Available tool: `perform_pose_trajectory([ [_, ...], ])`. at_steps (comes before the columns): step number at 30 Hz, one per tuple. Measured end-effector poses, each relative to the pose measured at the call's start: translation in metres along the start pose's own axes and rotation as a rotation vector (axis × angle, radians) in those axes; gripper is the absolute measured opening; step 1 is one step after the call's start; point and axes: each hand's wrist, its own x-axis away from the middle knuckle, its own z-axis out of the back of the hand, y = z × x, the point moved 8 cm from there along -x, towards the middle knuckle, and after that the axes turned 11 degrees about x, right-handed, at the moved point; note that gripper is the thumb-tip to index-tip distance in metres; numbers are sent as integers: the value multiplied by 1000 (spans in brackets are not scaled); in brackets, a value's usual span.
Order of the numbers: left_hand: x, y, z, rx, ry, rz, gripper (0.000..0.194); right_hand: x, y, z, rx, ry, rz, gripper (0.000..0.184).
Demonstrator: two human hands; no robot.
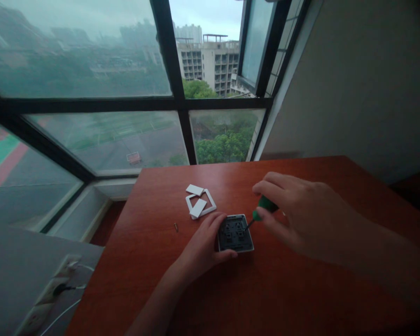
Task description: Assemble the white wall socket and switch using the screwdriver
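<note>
A square wall switch [235, 233] with a dark inner face and a white rim lies on the wooden table. My left hand [205, 245] grips its left side, thumb at the near edge and fingers at the far corner. In my right hand [294, 210] is a screwdriver [266, 205] with a green handle, held at a slant. Its thin shaft reaches down to the right part of the switch's dark face. Whether the tip sits in a screw is too small to tell. My right fingers are closed around the handle.
Beyond my left hand lie a white square frame [212, 200] and two white cover plates [195, 189], one resting across the frame. A small brass-coloured screw [176, 227] is left of them. Wall sockets with plugged cables [61, 289] are at lower left; windows stand behind the table [143, 205].
</note>
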Motion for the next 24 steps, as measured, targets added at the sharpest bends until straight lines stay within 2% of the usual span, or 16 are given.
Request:
perform_pose_trajectory([
  [3, 0, 1, 0, -9, -2, -6, 87, 3, -7, 0, -68, -24, 80, 8],
  [4, 0, 1, 0, -12, -2, -3, 87, 4, -6, 1, -27, -7, 67, 4],
  [8, 0, 1, 0, 1, -5, 6, 86, 8, -2, 7, 111, 72, -39, 20],
  [11, 0, -1, 0, 2, -5, 20, 86, 9, -9, 5, -34, 20, 23, 6],
  [13, 0, -1, 0, -4, -5, 26, 86, 9, -11, 4, -77, 1, 66, 11],
  [15, 0, -1, 0, -4, -11, 26, 87, 7, -5, 3, 4, 31, 24, 10],
  [18, 0, 0, 0, -2, -19, 25, 86, 5, 7, 2, 139, 69, -90, 27],
  [21, 0, 1, 0, -3, -16, 20, 86, 4, 7, 0, 38, 46, -58, 19],
  [24, 0, 0, 0, -5, -13, 16, 86, 5, 1, -1, -86, 8, 29, 25],
])
